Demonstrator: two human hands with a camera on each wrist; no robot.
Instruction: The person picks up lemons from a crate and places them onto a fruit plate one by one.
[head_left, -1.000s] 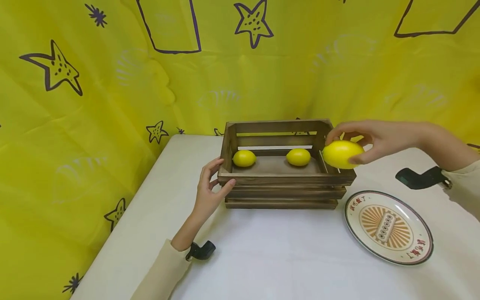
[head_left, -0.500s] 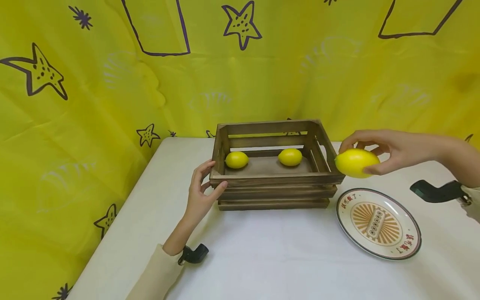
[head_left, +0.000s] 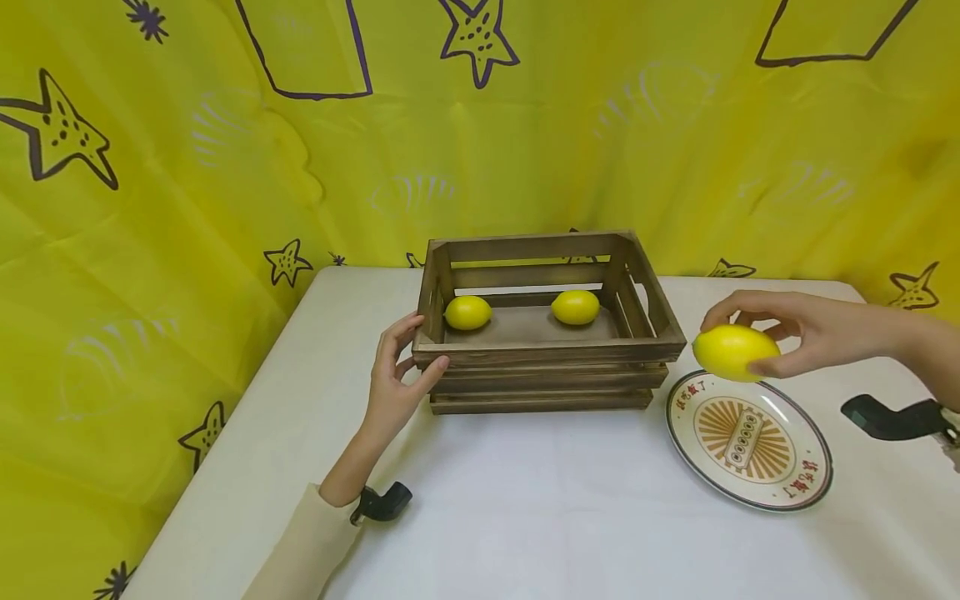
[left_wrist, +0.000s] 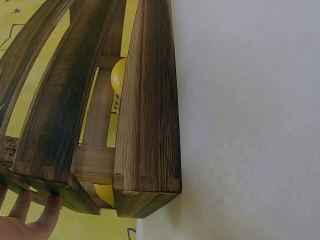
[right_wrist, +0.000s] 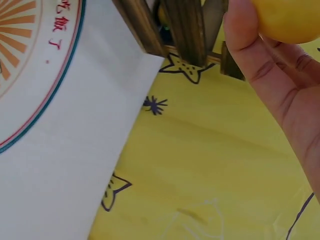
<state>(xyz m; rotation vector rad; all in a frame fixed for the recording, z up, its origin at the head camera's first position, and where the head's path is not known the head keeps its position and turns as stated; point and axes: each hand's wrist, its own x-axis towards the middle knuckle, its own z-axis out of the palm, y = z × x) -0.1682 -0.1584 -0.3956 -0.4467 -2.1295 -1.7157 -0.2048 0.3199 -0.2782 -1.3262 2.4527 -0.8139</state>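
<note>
In the head view, my right hand pinches a yellow lemon between thumb and fingers. The lemon is held in the air right of the crate, over the far rim of a plate. My left hand grips the near left corner of a brown slatted wooden crate, thumb on the front slat. Inside the crate lie two more lemons, one at the left and one right of centre. The left wrist view shows fingertips against the crate's end. Part of the held lemon is cut off in the right wrist view.
A white cloth-covered table bears the crate and the plate. Behind and to the left hangs a yellow curtain with dark starfish drawings. Each wrist carries a black camera mount, seen at the left wrist as a dark bracket.
My right hand has carried the lemon from above the crate's right end outward to the right and lower, towards the plate. My left hand keeps its hold on the crate. The head view has shifted slightly.
</note>
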